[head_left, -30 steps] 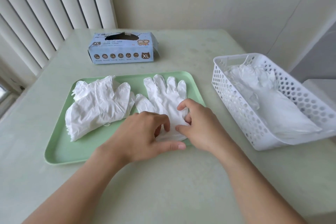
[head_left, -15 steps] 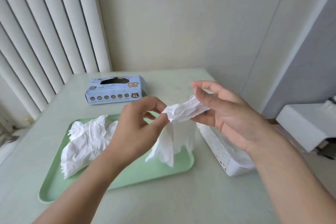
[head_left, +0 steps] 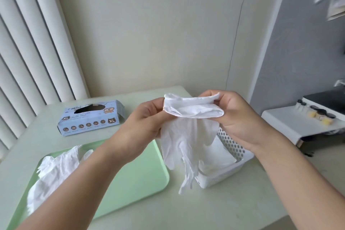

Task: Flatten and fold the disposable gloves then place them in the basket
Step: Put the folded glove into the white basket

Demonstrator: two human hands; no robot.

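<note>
Change: since half a second ago the glove has risen higher and its cuff is now spread wide between the hands; one second ago it lay flat on the tray under both hands.
Left hand (head_left: 147,123): raised above the table, fingers and thumb pinching the left end of the cuff.
Right hand (head_left: 240,117): raised at the same level, thumb and fingers gripping the right end of the cuff.
Held glove (head_left: 186,132): white, crumpled, cuff uppermost and pulled open; its fingers hang limp toward 6 o'clock, in front of the basket's near left corner.
Basket (head_left: 233,147): white perforated plastic, at 3 o'clock of the tray, partly hidden behind the glove and right hand; white folded gloves lie inside.
Tray (head_left: 134,173): pale green, rounded corners, on the table at 7 o'clock of the held glove.
Remaining gloves (head_left: 54,172): a white crumpled heap on the tray's left part, partly covered by the left forearm.
Glove box (head_left: 91,117): light blue, marked XL, opening on top, at 12 o'clock of the tray.
Surface: pale table (head_left: 214,211), matte, corner toward the wall.
Room: cream wall behind; white vertical blinds (head_left: 28,52) at 9 o'clock; grey wall at 3 o'clock, with a white shelf (head_left: 298,127) carrying small jars.
</note>
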